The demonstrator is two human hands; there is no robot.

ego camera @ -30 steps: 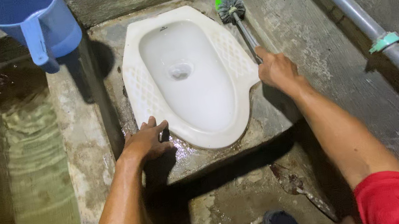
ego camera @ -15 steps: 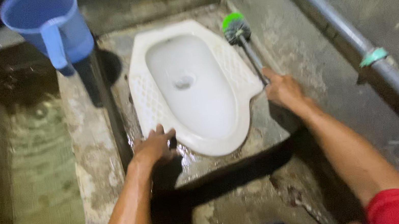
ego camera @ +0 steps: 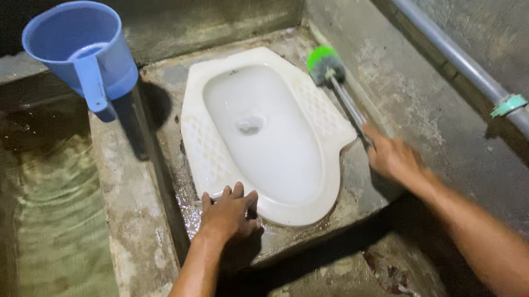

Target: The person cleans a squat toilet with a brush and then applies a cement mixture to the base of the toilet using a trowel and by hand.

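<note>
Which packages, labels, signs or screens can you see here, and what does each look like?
None: no package, label, sign or screen shows in this view.
What is there bears no visible marking: a white squat toilet pan, a blue plastic jug on the trough wall, a green-headed brush held by the right hand, a grey pipe with a green clamp.
</note>
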